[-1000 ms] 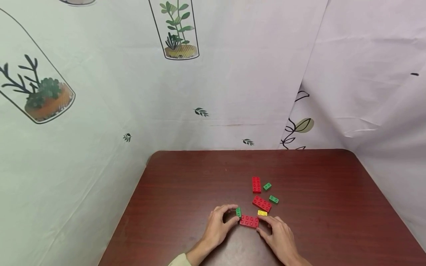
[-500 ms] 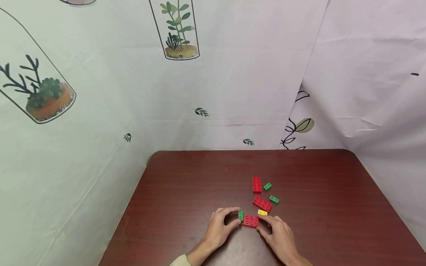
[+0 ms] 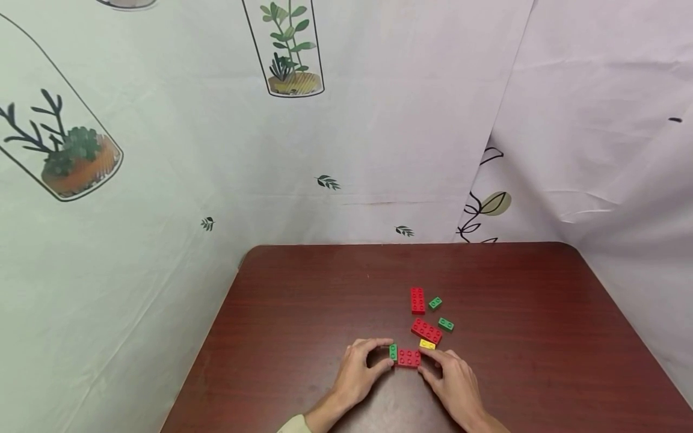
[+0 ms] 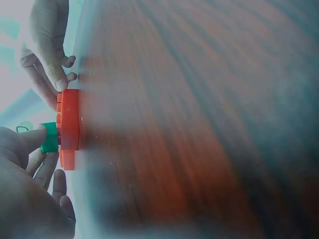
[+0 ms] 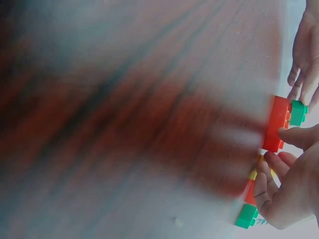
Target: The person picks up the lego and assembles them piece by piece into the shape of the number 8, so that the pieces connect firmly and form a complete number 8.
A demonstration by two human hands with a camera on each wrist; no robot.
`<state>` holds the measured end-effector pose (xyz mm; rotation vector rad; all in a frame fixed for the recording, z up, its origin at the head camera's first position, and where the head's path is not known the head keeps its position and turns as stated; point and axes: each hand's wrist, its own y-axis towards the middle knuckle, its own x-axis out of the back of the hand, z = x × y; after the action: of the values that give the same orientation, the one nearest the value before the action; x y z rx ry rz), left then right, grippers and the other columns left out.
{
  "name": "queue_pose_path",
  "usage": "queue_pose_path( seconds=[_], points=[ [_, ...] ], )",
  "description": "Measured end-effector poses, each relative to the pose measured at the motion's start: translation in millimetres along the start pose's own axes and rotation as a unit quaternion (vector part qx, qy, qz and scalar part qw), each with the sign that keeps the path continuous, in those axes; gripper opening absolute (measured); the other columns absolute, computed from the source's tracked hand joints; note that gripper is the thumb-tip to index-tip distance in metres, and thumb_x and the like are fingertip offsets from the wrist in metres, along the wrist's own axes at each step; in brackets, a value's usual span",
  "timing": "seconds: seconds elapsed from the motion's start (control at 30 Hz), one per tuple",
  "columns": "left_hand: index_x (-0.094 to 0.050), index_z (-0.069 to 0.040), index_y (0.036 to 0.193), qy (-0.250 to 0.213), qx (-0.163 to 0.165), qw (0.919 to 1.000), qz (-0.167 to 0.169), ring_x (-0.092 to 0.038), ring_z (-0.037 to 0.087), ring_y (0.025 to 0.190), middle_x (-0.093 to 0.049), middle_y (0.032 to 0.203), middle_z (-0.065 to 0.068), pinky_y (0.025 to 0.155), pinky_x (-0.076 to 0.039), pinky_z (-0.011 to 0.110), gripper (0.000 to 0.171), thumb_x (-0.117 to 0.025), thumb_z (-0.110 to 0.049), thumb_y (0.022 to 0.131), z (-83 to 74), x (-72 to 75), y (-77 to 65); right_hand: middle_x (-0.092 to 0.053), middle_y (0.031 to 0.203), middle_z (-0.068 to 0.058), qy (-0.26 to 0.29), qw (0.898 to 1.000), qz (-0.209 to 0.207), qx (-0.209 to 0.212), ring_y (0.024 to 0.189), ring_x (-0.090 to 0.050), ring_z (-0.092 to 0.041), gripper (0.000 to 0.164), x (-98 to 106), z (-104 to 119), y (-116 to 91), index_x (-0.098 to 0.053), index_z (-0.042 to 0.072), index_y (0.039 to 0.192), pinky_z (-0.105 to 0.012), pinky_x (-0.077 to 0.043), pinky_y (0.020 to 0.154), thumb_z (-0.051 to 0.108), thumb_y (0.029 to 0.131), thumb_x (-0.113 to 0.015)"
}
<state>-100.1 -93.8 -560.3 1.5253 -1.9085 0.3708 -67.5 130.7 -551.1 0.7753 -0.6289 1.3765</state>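
Before me is a dark reddish-brown table (image 3: pixel 303 307), its far corners rounded. On it, nearest me, a red brick (image 3: pixel 408 358) lies crosswise. Beyond it sits a yellow brick (image 3: pixel 428 344), just beside a slanted second red brick (image 3: pixel 426 331). Farther off, a third red brick (image 3: pixel 417 300) points away from me, a green brick (image 3: pixel 435 303) just right of it; another green brick (image 3: pixel 446 325) lies near the slanted one.

In the left hand (image 3: pixel 357 370) a green brick (image 3: pixel 393 353) is showing, at the right hand (image 3: pixel 455 382) a red brick (image 3: pixel 409 359); beyond both, plant prints (image 3: pixel 81 144) are patterning pale cloth (image 3: pixel 400 132).
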Motion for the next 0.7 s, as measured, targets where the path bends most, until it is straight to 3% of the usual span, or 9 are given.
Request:
queue_pose_path(
  seconds=[0.37,0.7],
  points=[
    [-0.078,-0.026,0.125,0.013,-0.013,0.9998,-0.006,-0.063,0.011,0.109,-0.076,0.117,-0.014,0.096,-0.045,0.043,0.033,-0.084,-0.027,0.093,-0.9,-1.0,0.1,-0.073,0.088,0.003,0.000,1.000,-0.022,0.015,0.075,-0.064,-0.012,0.035,-2.8,-0.6,-0.6,-0.084,0.015,0.112,-0.034,-0.050,0.062,0.012,0.079,-0.095],
    [-0.079,-0.025,0.124,0.022,-0.040,0.9987,-0.022,-0.064,0.012,0.105,-0.077,0.116,-0.013,0.090,-0.045,0.039,0.032,-0.084,-0.027,0.093,0.9,-2.1,-0.2,-0.067,0.080,0.007,0.005,1.000,-0.016,0.008,0.069,-0.055,-0.005,0.034,-3.4,-1.3,2.0,-0.084,0.016,0.111,-0.029,-0.046,0.059,0.012,0.078,-0.095]
  ],
)
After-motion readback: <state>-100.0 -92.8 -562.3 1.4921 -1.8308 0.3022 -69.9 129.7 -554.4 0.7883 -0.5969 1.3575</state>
